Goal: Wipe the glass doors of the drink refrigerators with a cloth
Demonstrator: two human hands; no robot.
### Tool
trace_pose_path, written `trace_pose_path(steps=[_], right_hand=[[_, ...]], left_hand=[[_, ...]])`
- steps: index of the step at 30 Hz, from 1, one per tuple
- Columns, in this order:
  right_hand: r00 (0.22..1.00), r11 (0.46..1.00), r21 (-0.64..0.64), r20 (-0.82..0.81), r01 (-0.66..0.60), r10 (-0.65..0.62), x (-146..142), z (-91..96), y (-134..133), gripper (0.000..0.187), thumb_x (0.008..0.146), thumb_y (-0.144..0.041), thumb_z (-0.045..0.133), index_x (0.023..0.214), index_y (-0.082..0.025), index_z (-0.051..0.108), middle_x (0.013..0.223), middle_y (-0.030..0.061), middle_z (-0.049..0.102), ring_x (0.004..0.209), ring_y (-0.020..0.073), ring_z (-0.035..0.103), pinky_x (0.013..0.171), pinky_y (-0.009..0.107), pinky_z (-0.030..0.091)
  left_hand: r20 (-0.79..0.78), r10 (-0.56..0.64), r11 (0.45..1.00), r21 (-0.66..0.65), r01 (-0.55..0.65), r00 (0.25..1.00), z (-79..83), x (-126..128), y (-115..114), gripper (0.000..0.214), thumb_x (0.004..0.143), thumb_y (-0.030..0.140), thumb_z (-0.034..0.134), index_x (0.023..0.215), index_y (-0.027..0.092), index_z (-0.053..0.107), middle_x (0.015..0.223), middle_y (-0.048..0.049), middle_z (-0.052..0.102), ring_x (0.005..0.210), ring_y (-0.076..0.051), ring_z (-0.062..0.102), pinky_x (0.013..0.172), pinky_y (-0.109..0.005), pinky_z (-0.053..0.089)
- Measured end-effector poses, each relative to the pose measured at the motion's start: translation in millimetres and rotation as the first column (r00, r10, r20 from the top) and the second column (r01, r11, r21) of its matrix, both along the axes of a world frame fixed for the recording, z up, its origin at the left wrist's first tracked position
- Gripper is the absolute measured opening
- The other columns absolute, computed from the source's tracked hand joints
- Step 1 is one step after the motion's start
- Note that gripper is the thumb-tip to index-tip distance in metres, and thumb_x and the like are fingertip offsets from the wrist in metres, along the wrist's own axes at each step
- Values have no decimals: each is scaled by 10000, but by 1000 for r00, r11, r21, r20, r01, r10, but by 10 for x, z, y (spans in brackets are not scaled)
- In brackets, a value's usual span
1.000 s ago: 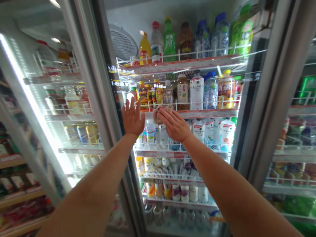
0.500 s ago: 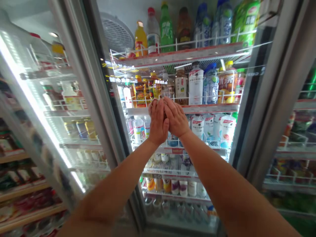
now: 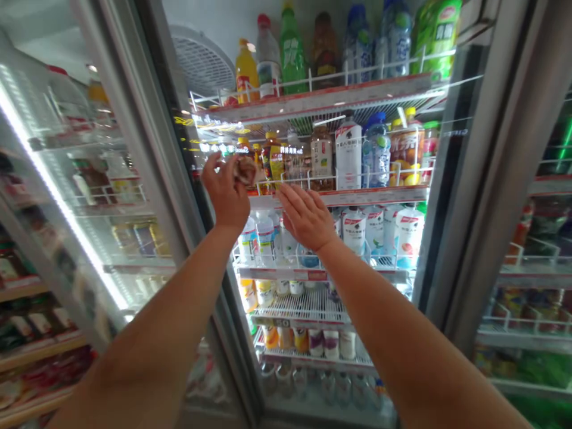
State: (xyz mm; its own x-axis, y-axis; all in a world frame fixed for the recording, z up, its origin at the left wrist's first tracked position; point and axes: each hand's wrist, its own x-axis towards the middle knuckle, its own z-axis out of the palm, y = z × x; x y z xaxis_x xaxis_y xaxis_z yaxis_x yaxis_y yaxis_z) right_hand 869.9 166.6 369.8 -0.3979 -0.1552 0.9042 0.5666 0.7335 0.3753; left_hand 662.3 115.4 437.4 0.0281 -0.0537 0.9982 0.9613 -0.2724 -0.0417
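Observation:
My left hand (image 3: 227, 193) is raised in front of the glass door, on the left side, with its fingers curled round a crumpled pinkish-brown cloth (image 3: 245, 171). The cloth sticks out past the fingertips toward the right. To its right, my right hand (image 3: 308, 217) lies flat against or just before the glass, palm forward and fingers stretched out, holding nothing I can see. Behind the glass door (image 3: 290, 149), shelves of bottled drinks stand in a lit fridge. Whether the cloth touches the glass I cannot tell.
A grey metal door frame (image 3: 179, 196) runs down the left, and another frame post (image 3: 487, 149) stands at the right. Bottles such as a green one (image 3: 292, 53) fill the upper shelf. Wooden shelves (image 3: 40, 351) with packaged goods are at the far left.
My hands were pressed together over the middle of the door. Now they are apart: the left has moved left and up with the cloth, the right has stayed near its place. The view shifted slightly.

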Motion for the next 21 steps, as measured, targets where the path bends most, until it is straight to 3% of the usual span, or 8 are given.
trace_pose_path(steps=[3, 6, 8, 12, 14, 16, 19, 21], right_hand=[[996, 1000, 1, 88, 16, -17, 0, -2, 7, 510, 1050, -225, 415, 1550, -140, 470, 1600, 83, 455, 1518, 248, 372, 1311, 456, 253], [995, 1000, -12, 92, 25, -24, -7, 3, 5, 476, 1059, -213, 391, 1512, -132, 514, 1592, 89, 466, 1513, 249, 378, 1299, 464, 278], [997, 1000, -3, 76, 27, -27, -12, 5, 4, 456, 1064, -208, 382, 1485, -135, 541, 1577, 84, 486, 1503, 250, 396, 1292, 466, 290], [996, 999, 18, 85, 33, -34, -14, -9, 19, 476, 1050, -194, 404, 1512, -131, 501, 1590, 93, 468, 1511, 271, 385, 1291, 482, 292], [990, 999, 15, 134, 45, -46, -12, -20, 26, 509, 1034, -183, 420, 1539, -129, 460, 1613, 107, 431, 1532, 278, 349, 1297, 497, 282], [969, 998, 45, 239, 49, -59, -9, -25, 26, 514, 1026, -166, 422, 1538, -149, 454, 1621, 92, 422, 1541, 253, 336, 1303, 481, 283], [925, 993, 108, 371, 44, -81, -6, -22, 13, 461, 1037, -159, 401, 1485, -176, 507, 1611, 57, 442, 1521, 212, 370, 1290, 434, 316], [920, 993, 110, 380, 53, -91, -4, -16, 4, 434, 1042, -160, 401, 1456, -168, 533, 1576, 68, 486, 1510, 221, 386, 1275, 443, 334]], left_hand=[[35, 36, 999, 2, -36, 999, -126, 15, 80, 594, 1089, 459, 281, 1526, 112, 485, 1672, -98, 326, 1575, -286, 248, 1307, -512, 214], [-110, 81, 994, -62, -88, 991, -476, 183, 89, 679, 1056, 528, 367, 1575, 95, 421, 1695, -167, 261, 1596, -318, 192, 1316, -542, 172], [-191, 97, 988, -102, -118, 977, -582, 206, 66, 657, 1051, 548, 403, 1559, 134, 461, 1688, -152, 290, 1594, -319, 203, 1313, -551, 182], [-166, 64, 987, -132, -87, 984, -253, -104, 69, 615, 1098, 551, 280, 1521, 168, 510, 1685, -78, 322, 1593, -262, 225, 1320, -519, 222], [-56, 64, 994, -81, -68, 996, -58, -278, 102, 693, 1099, 583, 216, 1562, 120, 440, 1715, -71, 240, 1616, -293, 82, 1330, -574, 145], [-6, 54, 997, -46, -55, 999, -52, -339, 125, 710, 1107, 559, 156, 1586, 89, 386, 1738, -66, 139, 1609, -313, -54, 1324, -609, 64], [-126, 24, 995, -93, -36, 992, -414, -240, 97, 605, 1119, 452, 203, 1600, 131, 380, 1740, -75, 113, 1611, -269, -53, 1327, -601, 72], [-206, 7, 990, -134, -36, 978, -686, -184, 43, 538, 1100, 431, 331, 1554, 180, 475, 1696, -104, 277, 1612, -259, 107, 1323, -577, 182]])
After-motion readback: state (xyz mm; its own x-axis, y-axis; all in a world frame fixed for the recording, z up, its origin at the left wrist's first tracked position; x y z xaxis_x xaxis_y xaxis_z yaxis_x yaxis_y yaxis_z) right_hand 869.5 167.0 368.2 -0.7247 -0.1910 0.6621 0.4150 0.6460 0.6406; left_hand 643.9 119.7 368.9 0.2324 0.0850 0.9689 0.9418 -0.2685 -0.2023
